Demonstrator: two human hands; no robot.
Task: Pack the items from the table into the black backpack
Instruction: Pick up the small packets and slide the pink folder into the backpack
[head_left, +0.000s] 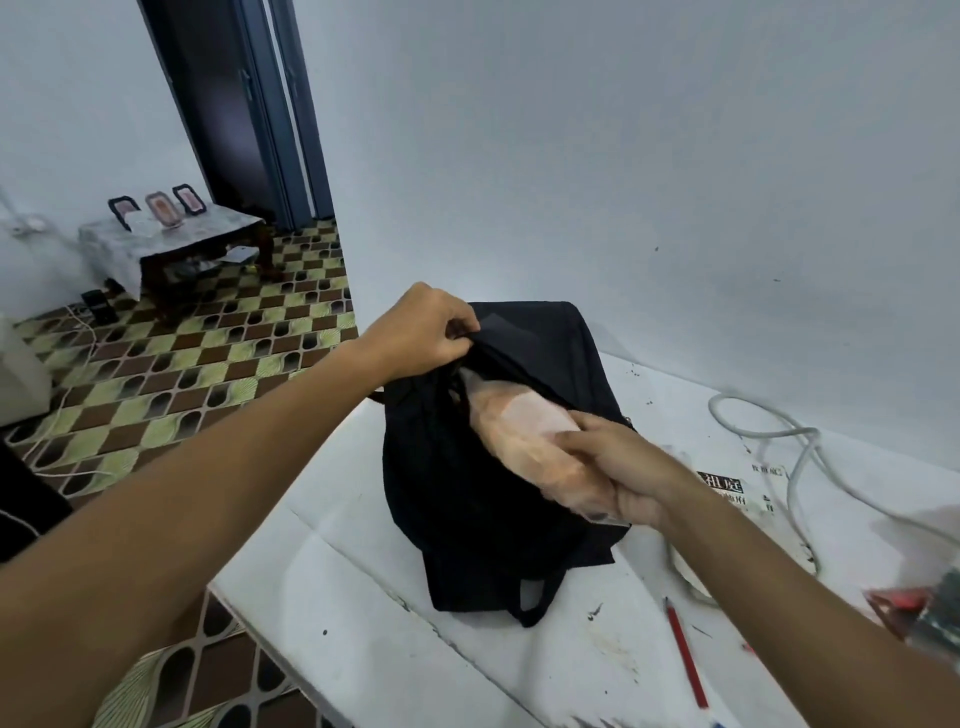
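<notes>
The black backpack (467, 493) stands on the white table (363, 623), its top open. My left hand (421, 332) pinches the upper edge of the opening and holds it up. My right hand (618, 467) grips the near end of a pale orange-pink packet (524, 431) with a lighter label. The packet's far end lies inside the opening, hidden by the black fabric. A red pencil (688, 657) lies on the table to the right of the backpack.
A white cable (795, 447) loops across the table at the right, over a printed paper (727, 486). A blurred red and dark object (930, 608) sits at the right edge. A small low table (171, 239) stands on the patterned floor at far left.
</notes>
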